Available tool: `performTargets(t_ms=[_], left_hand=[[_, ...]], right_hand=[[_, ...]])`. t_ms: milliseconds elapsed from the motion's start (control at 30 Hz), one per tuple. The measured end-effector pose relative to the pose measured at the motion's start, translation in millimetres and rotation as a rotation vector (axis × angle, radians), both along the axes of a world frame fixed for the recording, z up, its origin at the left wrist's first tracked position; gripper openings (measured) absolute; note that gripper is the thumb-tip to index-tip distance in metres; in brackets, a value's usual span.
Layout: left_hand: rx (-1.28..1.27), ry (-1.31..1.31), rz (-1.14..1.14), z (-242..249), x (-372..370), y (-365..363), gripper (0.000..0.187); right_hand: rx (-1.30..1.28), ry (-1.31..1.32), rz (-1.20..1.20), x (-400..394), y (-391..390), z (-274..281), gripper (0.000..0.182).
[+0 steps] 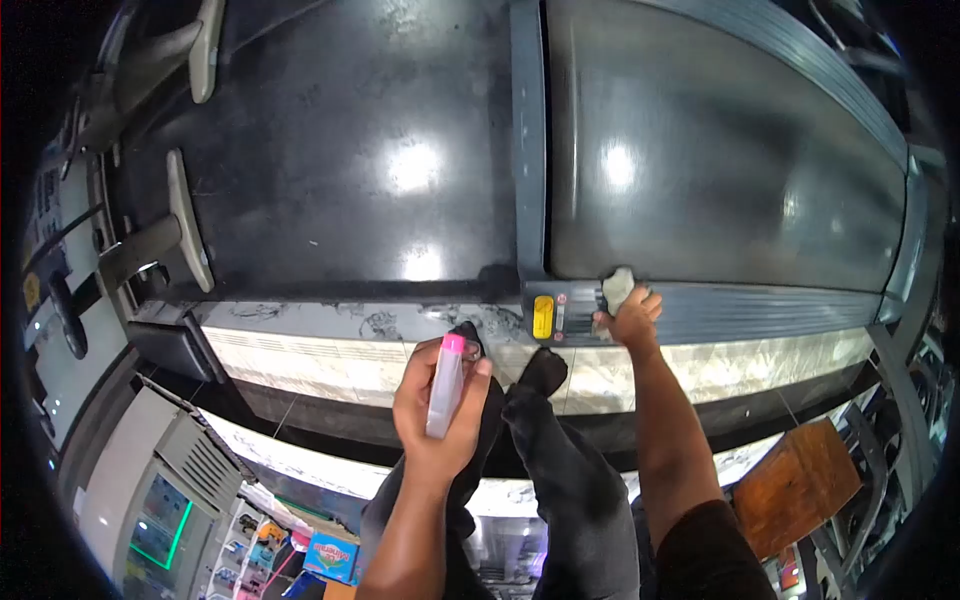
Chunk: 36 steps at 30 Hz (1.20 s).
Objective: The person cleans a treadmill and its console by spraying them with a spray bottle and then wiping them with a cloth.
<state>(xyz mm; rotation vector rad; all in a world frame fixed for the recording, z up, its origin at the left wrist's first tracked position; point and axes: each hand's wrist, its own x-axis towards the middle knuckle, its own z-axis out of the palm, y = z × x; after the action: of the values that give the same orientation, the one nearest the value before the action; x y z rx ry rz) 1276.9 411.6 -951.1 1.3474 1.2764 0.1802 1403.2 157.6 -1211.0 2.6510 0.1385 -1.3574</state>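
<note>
My left hand (pixel 440 410) is wrapped round a small translucent white bottle (pixel 445 390) with a pink top, held upright over my legs. What is inside the bottle cannot be made out. My right hand (pixel 632 318) grips a pale grey cloth (pixel 618 287), pressed onto the ridged side rail (pixel 760 312) of a treadmill. Just beyond the rail lies the dark treadmill belt (pixel 720 150), shiny under the lights. A yellow label (pixel 543 317) is stuck on the rail to the left of my right hand.
A black rubber-like surface (pixel 330 180) with bright reflections extends left of the belt. Pale machine legs (pixel 188 220) stand at far left. My feet (pixel 545 370) rest beside a marble-look step edge (pixel 620 385). A brown wooden stool (pixel 798 488) and a blue box (pixel 332 556) are lower down.
</note>
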Motion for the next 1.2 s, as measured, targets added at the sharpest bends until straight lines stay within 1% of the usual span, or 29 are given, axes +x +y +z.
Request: performTargets(t_ms=[67, 133, 167, 233, 300, 333, 367, 400, 433, 467, 500, 533, 567, 633, 667, 700, 767, 800, 833, 867, 933, 967, 1000, 1100, 1133, 1200], left_hand=[[0.047, -0.033, -0.020, 16.6, 11.4, 15.3, 0.024], [0.108, -0.052, -0.015, 15.4, 15.7, 25.9, 0.025], [0.091, -0.036, 0.041, 11.7, 21.2, 29.2, 0.023], [0.097, -0.023, 0.072, -17.8, 20.6, 34.5, 0.020], [0.030, -0.018, 0.125, -42.0, 40.3, 44.9, 0.020], [0.001, -0.024, 0.151, -57.8, 52.8, 48.5, 0.020], [-0.002, -0.085, 0.208, -83.2, 61.7, 50.2, 0.023], [0.039, -0.095, 0.167, -110.6, 76.4, 56.4, 0.025], [0.071, -0.071, 0.122, -127.2, 82.1, 63.4, 0.026], [0.010, -0.080, 0.139, -145.5, 85.7, 66.0, 0.027], [-0.051, -0.062, 0.168, -156.2, 86.2, 67.6, 0.027], [-0.025, -0.092, 0.123, -167.7, 86.4, 72.0, 0.026], [-0.050, -0.078, 0.147, -179.5, 87.1, 74.1, 0.027], [-0.117, -0.028, 0.184, -191.3, 75.9, 69.9, 0.027], [-0.119, -0.061, 0.188, -201.8, 69.8, 67.7, 0.027], [-0.087, -0.027, 0.171, -208.7, 68.4, 69.5, 0.021], [-0.133, 0.030, 0.129, -221.4, 61.2, 80.0, 0.020], [-0.158, 0.010, 0.186, -223.9, 60.4, 86.9, 0.021], [-0.182, -0.014, 0.240, -226.2, 64.0, 95.7, 0.022], [-0.205, -0.039, 0.293, -228.5, 66.1, 103.6, 0.023], [-0.094, -0.035, 0.265, -236.2, 64.2, 120.5, 0.023], [-0.039, -0.031, 0.251, -238.5, 61.0, 126.8, 0.024], [-0.012, -0.027, 0.255, -240.6, 57.6, 131.5, 0.025], [0.015, -0.030, 0.293, -246.5, 44.8, 144.8, 0.025], [0.027, -0.051, 0.334, -249.3, 41.4, 147.2, 0.024], [0.020, -0.052, 0.354, -250.1, 36.3, 151.3, 0.024]], right_hand=[[0.023, 0.013, -0.013, 1.7, -0.4, 2.8, 0.109], [-0.003, 0.020, -0.027, 5.8, 7.7, 7.2, 0.112], [-0.001, 0.034, -0.035, 7.0, 8.8, 10.3, 0.109], [0.008, 0.042, 0.012, 7.2, 5.3, 9.8, 0.108], [0.008, -0.001, 0.054, 2.8, -3.1, 1.4, 0.112], [-0.031, 0.009, 0.085, -2.9, -13.5, -3.3, 0.113], [-0.060, 0.006, 0.105, -2.9, -15.2, -17.4, 0.115], [-0.020, 0.015, 0.095, 11.2, -10.1, -12.0, 0.115], [0.008, 0.059, 0.082, 10.6, -3.9, 2.4, 0.114], [-0.004, 0.013, 0.097, 1.0, -11.9, -6.1, 0.113], [0.046, -0.068, 0.130, -6.1, -14.1, -6.5, 0.115], [0.059, -0.023, 0.096, -4.1, -11.0, -1.9, 0.110], [0.083, 0.005, 0.064, 3.9, -4.9, -0.6, 0.104], [0.107, 0.012, 0.088, 6.6, 4.2, 2.6, 0.101], [-0.009, 0.080, 0.087, 14.4, 13.7, 3.7, 0.100], [-0.059, 0.195, -0.003, 28.3, 26.8, 10.2, 0.097], [-0.183, 0.378, -0.006, 64.2, 65.1, 24.7, 0.092], [-0.036, 0.531, -0.051, 92.8, 89.5, 30.4, 0.088], [0.188, 0.567, -0.101, 107.5, 102.0, 23.0, 0.085], [0.407, 0.575, -0.162, 125.2, 135.0, 26.1, 0.080], [0.630, 0.330, -0.041, 163.9, 219.9, 34.2, 0.074], [0.832, 0.218, 0.010, 181.2, 248.9, 19.8, 0.072], [0.671, 0.092, -0.015, 199.0, 294.3, 23.5, 0.073], [0.939, -0.410, 0.245, 245.4, 382.2, -16.3, 0.060], [0.936, -0.493, 0.252, 255.1, 402.9, -27.4, 0.066], [0.872, -0.593, 0.442, 262.1, 417.1, -53.3, 0.070]])
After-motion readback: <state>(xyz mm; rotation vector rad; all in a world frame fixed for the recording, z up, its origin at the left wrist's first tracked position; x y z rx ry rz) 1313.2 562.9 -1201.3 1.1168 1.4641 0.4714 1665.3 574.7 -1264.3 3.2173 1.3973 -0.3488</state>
